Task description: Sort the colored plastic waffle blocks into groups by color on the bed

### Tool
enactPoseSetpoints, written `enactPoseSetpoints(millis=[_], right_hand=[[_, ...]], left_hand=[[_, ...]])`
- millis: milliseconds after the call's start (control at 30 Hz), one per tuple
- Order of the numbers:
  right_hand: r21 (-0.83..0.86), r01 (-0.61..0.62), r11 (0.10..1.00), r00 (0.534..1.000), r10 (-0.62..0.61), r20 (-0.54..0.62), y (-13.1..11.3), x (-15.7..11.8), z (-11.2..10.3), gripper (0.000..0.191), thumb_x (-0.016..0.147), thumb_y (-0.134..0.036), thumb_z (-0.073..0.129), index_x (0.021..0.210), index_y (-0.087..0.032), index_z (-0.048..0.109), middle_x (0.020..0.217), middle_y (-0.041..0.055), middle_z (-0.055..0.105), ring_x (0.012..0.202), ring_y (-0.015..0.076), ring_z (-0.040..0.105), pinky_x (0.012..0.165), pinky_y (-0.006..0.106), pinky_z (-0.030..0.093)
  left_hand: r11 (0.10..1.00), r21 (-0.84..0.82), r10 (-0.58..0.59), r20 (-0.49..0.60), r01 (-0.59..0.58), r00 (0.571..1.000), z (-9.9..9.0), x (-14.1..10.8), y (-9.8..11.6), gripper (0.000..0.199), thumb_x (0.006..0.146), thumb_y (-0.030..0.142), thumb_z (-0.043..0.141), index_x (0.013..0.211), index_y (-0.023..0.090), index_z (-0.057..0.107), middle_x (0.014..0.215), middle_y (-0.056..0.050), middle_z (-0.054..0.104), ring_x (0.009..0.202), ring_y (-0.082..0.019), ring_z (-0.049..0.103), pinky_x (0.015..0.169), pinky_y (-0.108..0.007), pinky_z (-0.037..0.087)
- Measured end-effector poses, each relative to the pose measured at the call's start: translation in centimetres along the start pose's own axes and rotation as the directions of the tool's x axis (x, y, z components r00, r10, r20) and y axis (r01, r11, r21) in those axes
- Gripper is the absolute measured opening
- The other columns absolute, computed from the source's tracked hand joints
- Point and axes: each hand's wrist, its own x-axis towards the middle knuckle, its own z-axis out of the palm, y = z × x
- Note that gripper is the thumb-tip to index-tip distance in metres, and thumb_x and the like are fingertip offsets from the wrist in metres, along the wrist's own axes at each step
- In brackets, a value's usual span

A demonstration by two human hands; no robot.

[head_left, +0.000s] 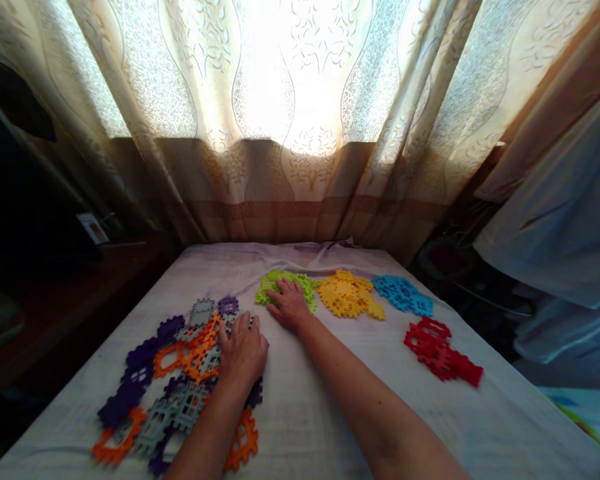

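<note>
My left hand [244, 353] rests with fingers apart on the right side of a mixed spread of flat plastic interlocking pieces with toothed edges. In it are purple pieces [139, 363], orange pieces [198, 353] and grey pieces [186, 403], some with window-like openings. Farther away, my right hand [291, 307] lies with fingers spread over a pile of lime-green pieces [266, 285], partly covering it. Beside the green pile sits a heap of yellow pieces [344, 293]. Neither hand visibly grips a piece, though what lies under the palms is hidden.
Blue pieces [400, 293] and red pieces [433, 347] form separate piles at the right. Everything lies on a pale cloth [320, 407]. Behind it hangs a patterned curtain [300, 180]. Light fabric [555, 220] hangs at the right; a dark wooden surface [125, 267] stands at the left.
</note>
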Motion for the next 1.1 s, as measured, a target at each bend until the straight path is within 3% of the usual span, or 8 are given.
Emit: enactPoseSetpoints(millis=[233,400,567,733,933,1100], right_hand=[[0.005,-0.195,0.981,0.967,0.193,-0.164,0.8,-0.5,-0.2,0.047,0.092,-0.047,0.049,0.135,-0.026,0.054,0.151,0.0116,0.041,0.141,0.0287,0.028,0.113,0.055,0.013],[-0.002,-0.36,0.933,0.924,0.356,-0.138,1.8,-0.4,-1.2,0.05,0.093,-0.052,0.045,0.134,-0.025,0.054,0.151,0.0135,0.039,0.14,0.0305,0.029,0.109,0.06,0.02],[0.023,-0.331,0.943,0.936,0.331,-0.119,1.5,0.3,-0.7,0.05,0.093,-0.052,0.045,0.134,-0.025,0.054,0.151,0.0133,0.04,0.137,0.0291,0.035,0.106,0.05,0.03],[0.05,-0.276,0.96,0.945,0.28,-0.167,1.1,0.1,-0.1,0.049,0.092,-0.049,0.051,0.132,-0.023,0.056,0.148,0.0149,0.043,0.135,0.0292,0.038,0.106,0.047,0.031],[0.139,-0.315,0.939,0.889,0.343,-0.301,1.0,-1.9,1.4,0.048,0.093,-0.047,0.048,0.133,-0.021,0.056,0.145,0.0168,0.046,0.133,0.0305,0.04,0.109,0.051,0.027],[0.332,-0.272,0.903,0.875,0.376,-0.305,1.6,-1.7,2.7,0.048,0.09,-0.044,0.049,0.129,-0.017,0.058,0.139,0.0181,0.051,0.131,0.0297,0.044,0.107,0.048,0.035]], left_hand=[[1.0,-0.007,-0.008,-0.032,0.008,0.999,-0.2,-0.2,0.2,0.05,0.089,0.024,0.034,0.135,0.016,0.053,0.146,-0.016,0.048,0.135,-0.028,0.042,0.115,-0.058,0.015],[1.0,-0.001,-0.008,-0.035,0.008,0.999,-0.3,-0.3,0.2,0.05,0.089,0.024,0.034,0.135,0.016,0.053,0.146,-0.015,0.048,0.135,-0.027,0.043,0.115,-0.058,0.016],[1.0,-0.009,-0.009,-0.055,0.008,0.998,0.0,-0.2,0.1,0.049,0.089,0.023,0.036,0.133,0.017,0.055,0.144,-0.016,0.05,0.133,-0.028,0.044,0.114,-0.059,0.016],[1.0,-0.023,-0.013,-0.066,0.011,0.998,0.1,-0.1,0.1,0.048,0.088,0.023,0.038,0.131,0.019,0.057,0.143,-0.015,0.051,0.133,-0.028,0.045,0.114,-0.058,0.016],[0.999,-0.031,-0.019,-0.042,0.018,0.999,0.3,0.0,0.1,0.049,0.089,0.025,0.036,0.134,0.017,0.055,0.145,-0.016,0.049,0.135,-0.028,0.042,0.115,-0.058,0.014],[0.997,-0.076,-0.019,-0.04,0.016,0.999,0.4,0.0,0.0,0.049,0.089,0.025,0.038,0.135,0.018,0.053,0.147,-0.015,0.046,0.137,-0.028,0.039,0.116,-0.058,0.011]])
